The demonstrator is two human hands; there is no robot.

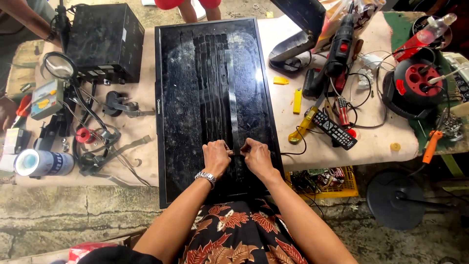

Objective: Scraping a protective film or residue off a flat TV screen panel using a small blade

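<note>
A flat black television screen (pixel 185 98) lies face up on the workbench, long side running away from me. Several strips of dark tape run lengthwise down its middle. My left hand (pixel 215 157), with a metal watch on the wrist, and my right hand (pixel 257 156) rest side by side on the near part of the screen. Both pinch the near end of one glossy tape strip (pixel 233 112) between fingertips. The strip's end is partly hidden by my fingers.
A black box (pixel 105 41), magnifier (pixel 58 65) and multimeter (pixel 46 98) sit left. A spray can (pixel 41 163) lies at the near left. On the right are a drill (pixel 342 41), remote control (pixel 334 129), red cable reel (pixel 417 80) and a yellow crate (pixel 325 181) below.
</note>
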